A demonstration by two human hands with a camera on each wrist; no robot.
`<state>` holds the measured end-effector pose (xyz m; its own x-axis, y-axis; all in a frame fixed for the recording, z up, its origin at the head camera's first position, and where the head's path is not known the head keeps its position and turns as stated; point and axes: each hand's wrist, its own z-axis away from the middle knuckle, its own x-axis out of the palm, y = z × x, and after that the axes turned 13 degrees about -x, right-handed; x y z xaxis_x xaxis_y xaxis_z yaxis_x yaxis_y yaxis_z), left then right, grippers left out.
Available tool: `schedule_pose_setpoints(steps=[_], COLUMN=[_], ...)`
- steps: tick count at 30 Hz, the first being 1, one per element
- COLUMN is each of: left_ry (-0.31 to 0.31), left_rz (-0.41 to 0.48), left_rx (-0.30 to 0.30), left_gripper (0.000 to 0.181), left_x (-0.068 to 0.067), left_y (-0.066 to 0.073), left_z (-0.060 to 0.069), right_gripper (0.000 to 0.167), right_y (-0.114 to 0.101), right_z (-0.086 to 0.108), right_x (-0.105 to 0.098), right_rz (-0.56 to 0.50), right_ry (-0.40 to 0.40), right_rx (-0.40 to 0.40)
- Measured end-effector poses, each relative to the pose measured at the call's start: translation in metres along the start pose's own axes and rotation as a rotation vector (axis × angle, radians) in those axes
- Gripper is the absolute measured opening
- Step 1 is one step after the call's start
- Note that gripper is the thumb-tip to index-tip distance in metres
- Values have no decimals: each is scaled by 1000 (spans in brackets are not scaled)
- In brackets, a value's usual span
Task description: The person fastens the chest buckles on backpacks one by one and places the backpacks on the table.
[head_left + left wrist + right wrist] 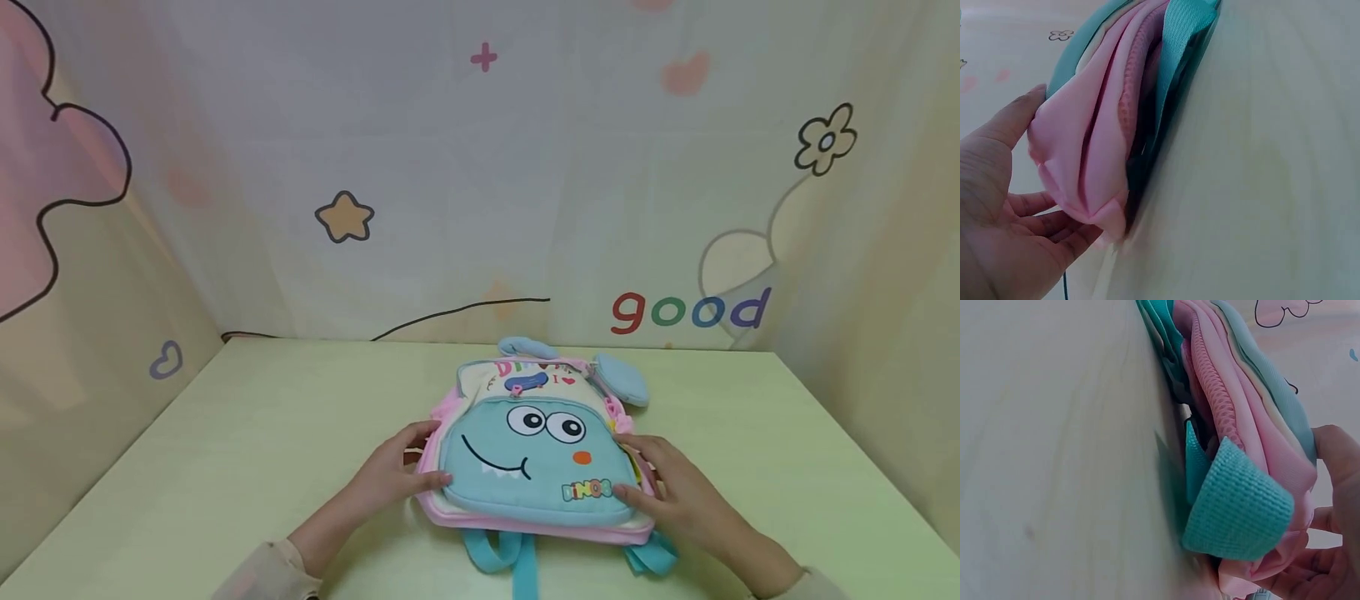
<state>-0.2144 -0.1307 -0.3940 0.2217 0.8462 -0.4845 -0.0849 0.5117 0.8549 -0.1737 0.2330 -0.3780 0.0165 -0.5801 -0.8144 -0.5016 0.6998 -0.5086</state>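
Observation:
A child's backpack [540,467] lies on the table with its front panel up, teal with a cartoon face and pink sides. My left hand [390,467] grips its left side, the thumb on the front panel and the fingers at the pink side. Over on the right side, my right hand [675,487] holds it in the same way, its thumb near the "DINOS" lettering. The left wrist view shows the pink side [1100,125] between thumb and fingers. Teal straps [491,550] stick out from the bottom edge, and one strap loop [1241,500] shows large in the right wrist view.
The pale yellow-green table [262,450] extends on both sides of the backpack. A printed curtain [450,167] with a star, a flower and the word "good" stands behind it. Light blue padded flaps [621,380] project from the backpack's top.

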Motion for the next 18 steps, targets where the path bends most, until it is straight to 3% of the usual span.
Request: schedule_pose_setpoints(steps=[7,14,18], left_ry=[64,152,178], left_rz=[50,-8,-43], left_rx=[-1,41,59], left_gripper=[76,74,73], left_x=[-1,-9,-13], left_y=[8,25,37], left_z=[4,7,10], right_gripper=[68,66,68], right_y=[1,0,-1], right_z=[-2,-3,-5], right_x=[5,11,12], right_rz=[-51,-92,-119], right_ry=[5,41,38], right_rx=[30,13,47])
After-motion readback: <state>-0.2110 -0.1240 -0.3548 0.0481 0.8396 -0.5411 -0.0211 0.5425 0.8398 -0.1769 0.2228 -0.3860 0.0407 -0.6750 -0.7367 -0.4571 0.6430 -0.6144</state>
